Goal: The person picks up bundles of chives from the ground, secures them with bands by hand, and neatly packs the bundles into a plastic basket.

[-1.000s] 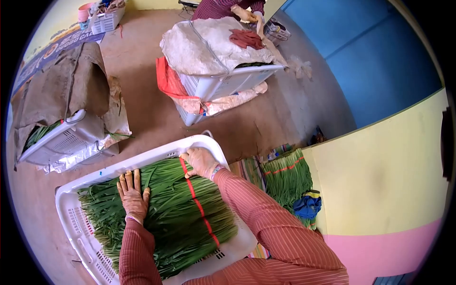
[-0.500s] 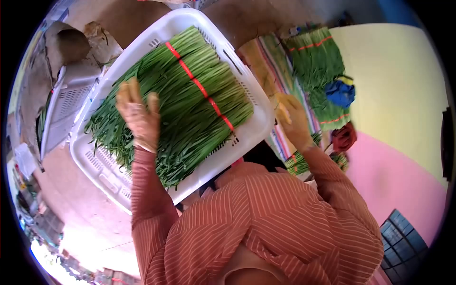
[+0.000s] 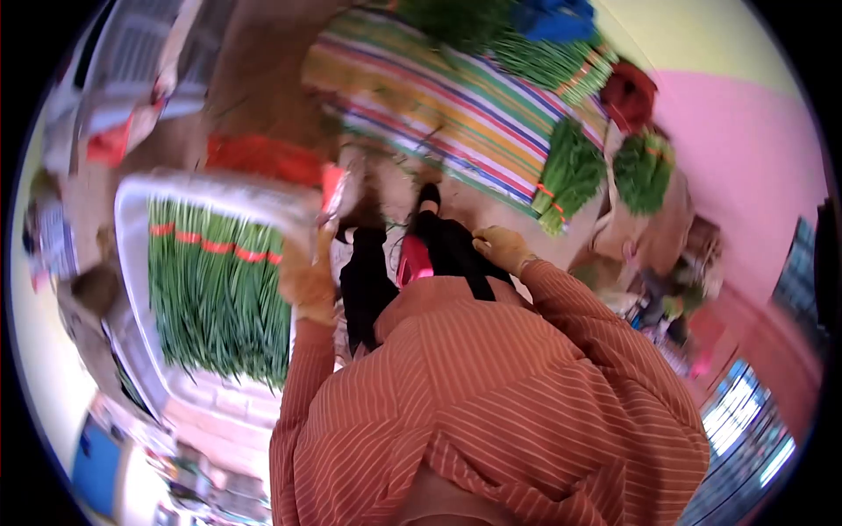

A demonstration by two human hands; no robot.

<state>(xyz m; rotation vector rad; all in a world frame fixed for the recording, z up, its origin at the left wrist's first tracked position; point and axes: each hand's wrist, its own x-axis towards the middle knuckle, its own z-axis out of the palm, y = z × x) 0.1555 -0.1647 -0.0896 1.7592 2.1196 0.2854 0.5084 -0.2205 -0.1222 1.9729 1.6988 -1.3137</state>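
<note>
My left hand (image 3: 307,279), in a yellowish glove, is at the right rim of a white plastic crate (image 3: 140,294). Motion smears its fingers, so I cannot tell whether they grip the rim. Long green leafy stalks (image 3: 219,307) lie in the crate, bound in bunches with orange-red bands. My right hand (image 3: 504,250), also gloved, is in front of my body beside my dark trouser leg. Its fingers are curled together, and whatever may be in them is hidden.
A striped mat (image 3: 438,96) covers the floor ahead, with banded greens (image 3: 557,66) and a blue cloth (image 3: 553,19) at its far side. More bunches (image 3: 566,171) lie at its right end, near a dark red cloth (image 3: 630,96). Red plastic (image 3: 263,159) lies behind the crate.
My view has turned: a crate of greens is now at the left, and the mat stretches ahead. My left hand is off the leaves and at a crate rim; my right hand is nearer my body.
</note>
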